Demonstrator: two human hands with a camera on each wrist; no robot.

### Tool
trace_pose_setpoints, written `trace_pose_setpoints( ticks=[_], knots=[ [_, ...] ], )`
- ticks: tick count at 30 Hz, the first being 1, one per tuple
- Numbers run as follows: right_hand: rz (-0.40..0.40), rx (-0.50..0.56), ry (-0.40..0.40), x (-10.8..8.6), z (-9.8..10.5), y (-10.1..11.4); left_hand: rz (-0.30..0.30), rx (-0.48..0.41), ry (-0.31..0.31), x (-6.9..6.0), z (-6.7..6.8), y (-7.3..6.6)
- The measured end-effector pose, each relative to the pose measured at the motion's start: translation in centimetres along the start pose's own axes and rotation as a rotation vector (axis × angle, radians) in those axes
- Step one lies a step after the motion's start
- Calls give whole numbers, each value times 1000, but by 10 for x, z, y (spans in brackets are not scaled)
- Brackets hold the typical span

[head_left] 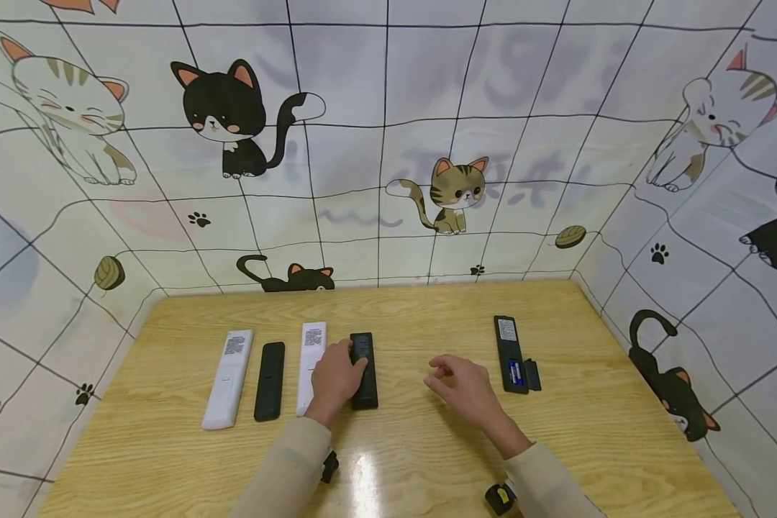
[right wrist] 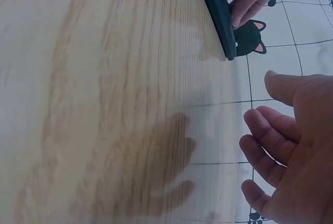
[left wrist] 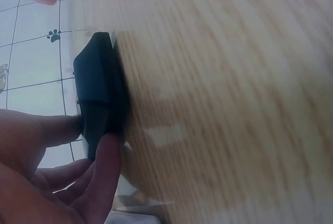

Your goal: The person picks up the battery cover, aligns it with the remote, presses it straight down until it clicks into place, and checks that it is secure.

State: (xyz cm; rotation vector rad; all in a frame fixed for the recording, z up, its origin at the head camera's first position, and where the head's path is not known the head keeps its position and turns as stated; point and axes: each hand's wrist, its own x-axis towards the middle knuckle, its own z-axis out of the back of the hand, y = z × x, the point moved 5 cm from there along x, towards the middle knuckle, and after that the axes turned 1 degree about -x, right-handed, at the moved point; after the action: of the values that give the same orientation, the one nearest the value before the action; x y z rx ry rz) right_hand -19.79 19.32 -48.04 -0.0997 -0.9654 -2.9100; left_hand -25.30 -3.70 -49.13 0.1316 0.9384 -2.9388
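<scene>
A black remote control (head_left: 367,385) lies on the table with its far end pointing at the back wall. My left hand (head_left: 337,378) grips it by the sides; in the left wrist view the thumb is on one side of the remote (left wrist: 99,78) and the fingers on the other. To its right, my right hand (head_left: 464,388) hovers above the table, holding nothing, fingers loosely bent. Farther right lies another black remote (head_left: 508,345), its battery compartment uncovered and blue batteries (head_left: 515,372) showing. Its loose battery cover (head_left: 532,375) sits right beside it.
Left of my left hand lie a white remote (head_left: 313,342), a smaller black remote (head_left: 269,381) and another white remote (head_left: 228,381), roughly side by side. The wooden table (head_left: 427,309) meets a cat-patterned cloth wall (head_left: 350,165) at the back and sides.
</scene>
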Motion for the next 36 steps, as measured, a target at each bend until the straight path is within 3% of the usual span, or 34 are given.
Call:
trace_pose_setpoints(
  ticks=[9, 16, 21, 24, 31, 36],
  knots=[
    [-23, -34, -12, -4, 13, -13, -40, -33, -50, 1, 0, -2],
    [-48, -88, -50, -9, 36, -31, -224, -118, -93, -9, 5, -24],
    [-51, -103, -89, -13, 52, -43, -319, -191, -28, -16, 1, -41],
    [-50, -106, -113, -17, 60, -55, -357, -199, 10, -19, -7, -49],
    [-48, -143, -141, -22, 79, -80, -385, -186, 109, -23, -35, -67],
    [-102, -177, -138, -24, 96, -100, -412, -167, 175, -27, -55, -84]
  ],
)
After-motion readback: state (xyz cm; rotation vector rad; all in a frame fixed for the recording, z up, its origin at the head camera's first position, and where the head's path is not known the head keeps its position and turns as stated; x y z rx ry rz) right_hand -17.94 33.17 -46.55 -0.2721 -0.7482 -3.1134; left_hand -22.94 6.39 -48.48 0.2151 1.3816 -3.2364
